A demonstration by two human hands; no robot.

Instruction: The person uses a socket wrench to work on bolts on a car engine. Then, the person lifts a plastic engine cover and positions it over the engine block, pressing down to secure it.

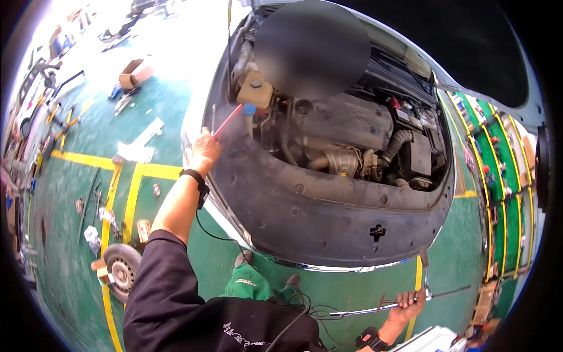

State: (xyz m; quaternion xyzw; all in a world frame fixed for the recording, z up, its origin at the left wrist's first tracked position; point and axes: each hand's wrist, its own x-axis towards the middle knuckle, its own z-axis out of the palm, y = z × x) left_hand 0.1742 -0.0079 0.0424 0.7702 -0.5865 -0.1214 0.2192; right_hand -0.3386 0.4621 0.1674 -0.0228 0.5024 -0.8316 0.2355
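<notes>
In front of me is a car with its hood raised and a dusty dark engine cover (346, 120) in its engine bay. My left hand (205, 148) is at the bay's left edge, closed around a thin red rod (229, 121). The rod points toward a blue cap (249, 109) beside a yellowish coolant tank (254, 91). Low on the right, my right hand (407, 306) is closed around several long metal tools. Among them are a chrome bar (356, 311), a thin dark rod (450, 291) and a tool with a flat dark end (424, 258).
A wide black panel (340, 214) covers the car's front. Black cables (319, 311) hang near my feet. On the green floor to the left are a wheel (122, 271), a cardboard box (135, 73) and white sheeting (141, 144). Shelving (498, 170) stands at right. A blurred disc hides part of the bay.
</notes>
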